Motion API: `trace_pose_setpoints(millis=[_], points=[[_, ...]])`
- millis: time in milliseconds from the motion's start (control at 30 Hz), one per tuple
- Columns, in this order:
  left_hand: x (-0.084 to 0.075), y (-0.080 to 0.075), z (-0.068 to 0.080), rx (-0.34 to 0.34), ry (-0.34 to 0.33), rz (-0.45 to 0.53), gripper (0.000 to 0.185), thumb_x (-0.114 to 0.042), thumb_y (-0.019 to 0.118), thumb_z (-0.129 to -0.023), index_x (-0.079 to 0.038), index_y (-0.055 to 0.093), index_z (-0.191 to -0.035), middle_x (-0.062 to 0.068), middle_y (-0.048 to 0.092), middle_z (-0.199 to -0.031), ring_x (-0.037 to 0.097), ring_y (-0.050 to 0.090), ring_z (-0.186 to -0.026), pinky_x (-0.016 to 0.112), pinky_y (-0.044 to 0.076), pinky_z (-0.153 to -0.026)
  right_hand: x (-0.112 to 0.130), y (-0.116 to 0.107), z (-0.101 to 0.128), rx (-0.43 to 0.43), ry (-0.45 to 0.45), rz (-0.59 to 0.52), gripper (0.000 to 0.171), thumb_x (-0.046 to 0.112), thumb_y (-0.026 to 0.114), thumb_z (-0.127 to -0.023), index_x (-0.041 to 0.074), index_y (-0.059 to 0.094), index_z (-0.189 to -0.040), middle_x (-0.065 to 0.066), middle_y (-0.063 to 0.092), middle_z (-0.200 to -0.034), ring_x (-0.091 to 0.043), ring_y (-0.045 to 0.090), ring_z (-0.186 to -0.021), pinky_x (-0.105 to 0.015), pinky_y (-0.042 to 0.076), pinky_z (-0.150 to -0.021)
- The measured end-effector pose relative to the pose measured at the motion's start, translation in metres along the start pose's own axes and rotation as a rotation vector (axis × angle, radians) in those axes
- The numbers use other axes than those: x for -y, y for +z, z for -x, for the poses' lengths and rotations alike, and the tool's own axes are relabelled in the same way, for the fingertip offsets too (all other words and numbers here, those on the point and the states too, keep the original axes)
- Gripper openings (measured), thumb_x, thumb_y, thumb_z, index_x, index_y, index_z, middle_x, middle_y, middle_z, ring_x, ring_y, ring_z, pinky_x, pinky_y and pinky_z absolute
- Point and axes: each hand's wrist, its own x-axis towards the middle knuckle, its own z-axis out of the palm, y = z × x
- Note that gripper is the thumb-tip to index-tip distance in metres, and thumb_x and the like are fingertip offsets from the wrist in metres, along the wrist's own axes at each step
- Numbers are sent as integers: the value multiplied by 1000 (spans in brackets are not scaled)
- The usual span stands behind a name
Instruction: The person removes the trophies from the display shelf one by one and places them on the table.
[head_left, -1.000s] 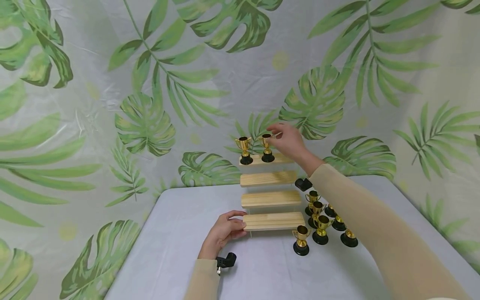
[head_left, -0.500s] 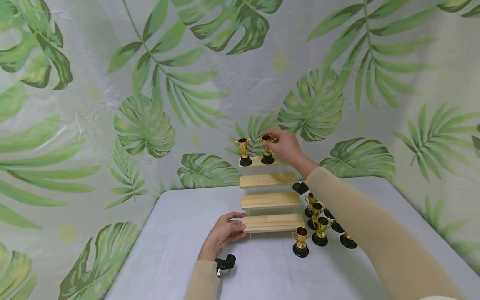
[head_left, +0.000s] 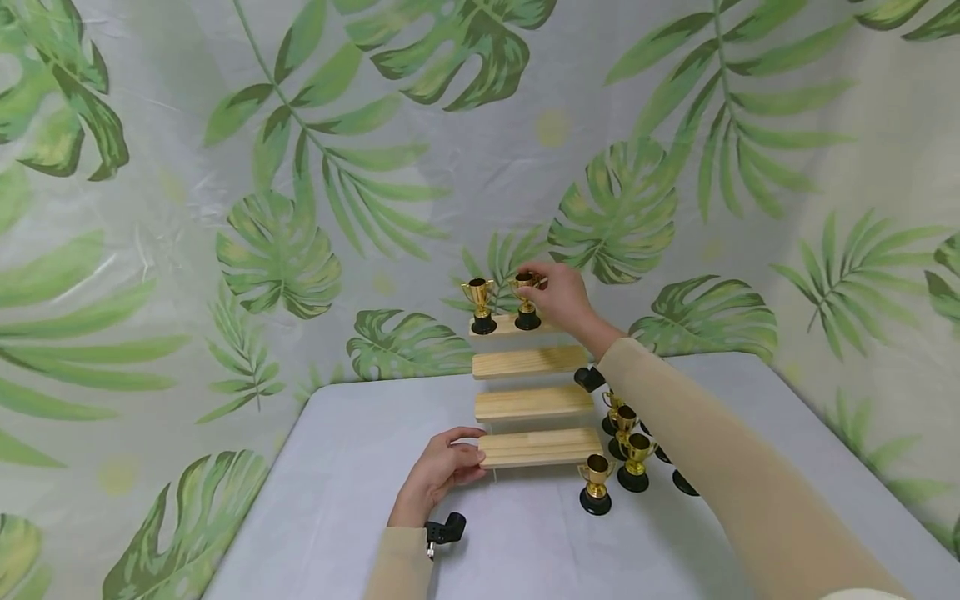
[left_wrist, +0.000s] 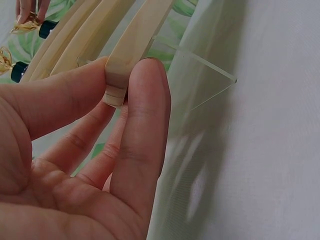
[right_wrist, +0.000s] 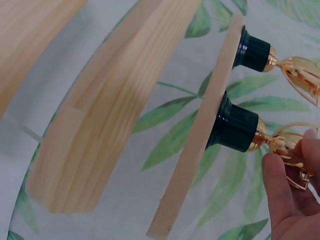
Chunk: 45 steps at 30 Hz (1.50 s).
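Observation:
A small gold trophy cup (head_left: 527, 307) with a black base stands upright on the top board (head_left: 504, 327) of a four-tier wooden rack. My right hand (head_left: 561, 296) pinches it by the gold cup and handle; in the right wrist view, its base (right_wrist: 232, 125) rests against the board. Left of it on the same board is a second trophy (head_left: 481, 308), untouched. My left hand (head_left: 438, 471) grips the left end of the lowest board (head_left: 536, 448); in the left wrist view, thumb and fingers close around that board's tip (left_wrist: 117, 82).
Several more trophies (head_left: 635, 462) stand on the white-covered table (head_left: 360, 467) right of the rack, partly behind my right sleeve (head_left: 697, 425). One trophy (head_left: 596, 487) stands near the lowest board's front right corner. A leaf-patterned curtain (head_left: 405, 208) hangs behind.
My right hand's fingers have come down and closed around the second trophy's cup. The trophy stays at its place on the top board. My left hand keeps its grip; the head view has shifted slightly.

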Motion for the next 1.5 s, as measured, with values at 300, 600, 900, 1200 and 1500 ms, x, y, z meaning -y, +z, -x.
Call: trace_pose_setpoints(millis=[300,600,900,1200,1500], points=[[-4,-2,0,-13,0,-4,46,5,73,-86,4,59,-130,12,68,-90,20,69,-75,31,60,-68,9,-1,-7,27,-25,37,41,21,74,-94,12,65,-132,-7,67,-111,-25,64,-93,-41,55,-78],[-7,-4,1,-16,-6,-9,44,5,73,-87,3,60,-129,12,68,-90,20,69,-75,32,61,-69,8,-2,-10,22,-36,10,39,22,76,-93,12,66,-130,-5,68,-108,-23,64,-93,-40,55,-79],[-7,-3,4,-12,-19,-15,45,5,72,-87,4,59,-131,11,67,-90,20,70,-75,32,60,-68,6,-2,-4,25,-31,-23,39,21,77,-92,11,67,-128,-6,67,-110,-25,65,-95,-42,56,-79],[-4,0,2,-7,-19,-24,44,4,73,-87,3,60,-129,11,67,-90,20,69,-74,32,60,-68,8,-9,4,21,-38,-2,37,23,77,-91,15,68,-126,-6,67,-110,-24,64,-95,-41,55,-80],[-3,2,0,-10,-23,-19,44,4,73,-87,2,60,-129,12,66,-90,19,69,-73,32,61,-68,9,-20,17,16,-38,16,37,23,77,-92,13,68,-126,-7,68,-110,-25,65,-95,-41,55,-81]])
